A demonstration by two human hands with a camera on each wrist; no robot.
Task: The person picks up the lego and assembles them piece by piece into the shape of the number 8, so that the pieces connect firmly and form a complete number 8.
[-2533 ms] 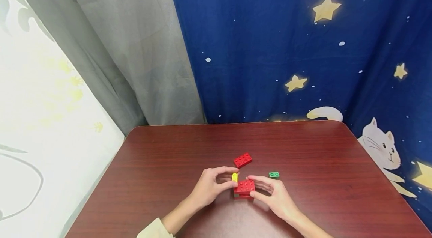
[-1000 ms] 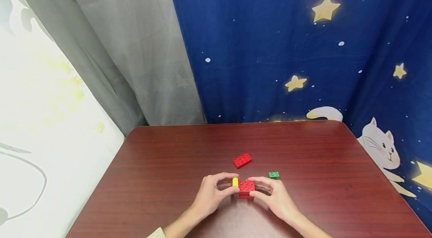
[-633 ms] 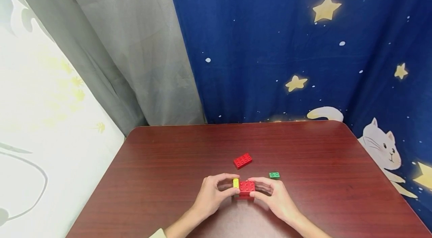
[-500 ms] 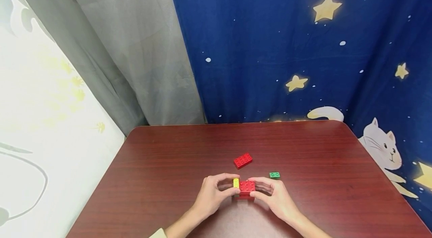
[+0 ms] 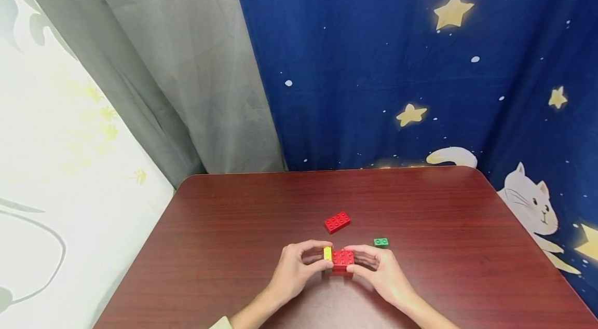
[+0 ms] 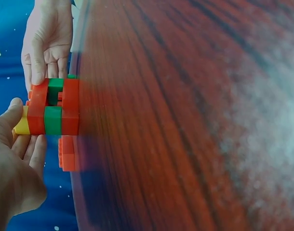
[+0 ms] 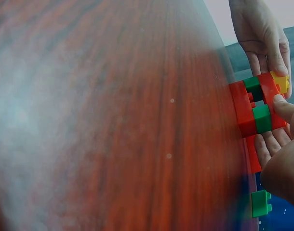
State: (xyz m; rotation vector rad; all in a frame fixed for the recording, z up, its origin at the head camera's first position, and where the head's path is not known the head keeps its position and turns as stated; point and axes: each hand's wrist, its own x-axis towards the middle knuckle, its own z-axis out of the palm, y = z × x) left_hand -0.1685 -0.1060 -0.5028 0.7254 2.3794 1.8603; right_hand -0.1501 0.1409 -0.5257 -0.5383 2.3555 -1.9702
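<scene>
A small brick stack (image 5: 342,259) stands on the table between both hands: red plates at bottom and top with green bricks between (image 6: 53,120) (image 7: 257,103). A yellow brick (image 5: 327,253) (image 6: 21,126) (image 7: 280,81) sits on the stack's left end. My left hand (image 5: 306,266) (image 6: 14,163) pinches the yellow brick between thumb and fingers. My right hand (image 5: 374,269) (image 7: 282,159) grips the stack's right side, thumb on the top red plate.
A loose red brick (image 5: 337,222) (image 6: 67,154) lies just beyond the stack. A small green brick (image 5: 380,242) (image 7: 260,203) lies to the right, near my right hand. The dark wooden table (image 5: 233,225) ends against a grey curtain and a blue star cloth.
Since 2.5 s ago the yellow brick came down onto the stack's left end and both hands closed in. Over the last second nothing visibly moved.
</scene>
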